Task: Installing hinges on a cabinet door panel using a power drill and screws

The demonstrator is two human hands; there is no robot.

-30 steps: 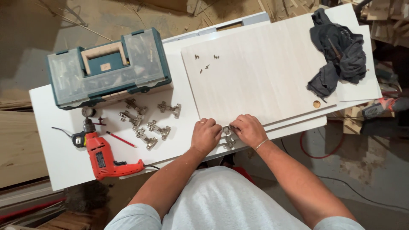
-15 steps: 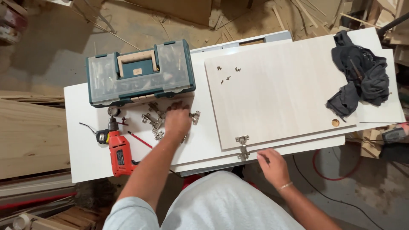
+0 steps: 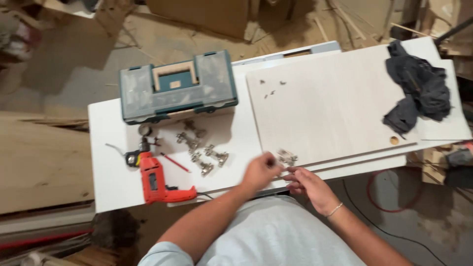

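A woodworking or cabinet-fitting workshop, by every sign. White counter [image 3: 113, 187] set over a dusty floor [image 3: 74, 69] strewn with wood offcuts and slats. Pale laminated panel [image 3: 335, 108] laid flat on the counter, a few loose screws [image 3: 273, 88] on its face. Red power drill [image 3: 160, 182] lying near the front edge, teal toolbox [image 3: 177, 88] with clear lid compartments behind it. Metal cabinet hinges [image 3: 202, 150] scattered between drill and panel. Dark rag [image 3: 419, 93] bunched at the panel's far corner. Raw boards [image 3: 39, 167] stacked beside the counter, red cable [image 3: 389, 197] coiled on the floor.
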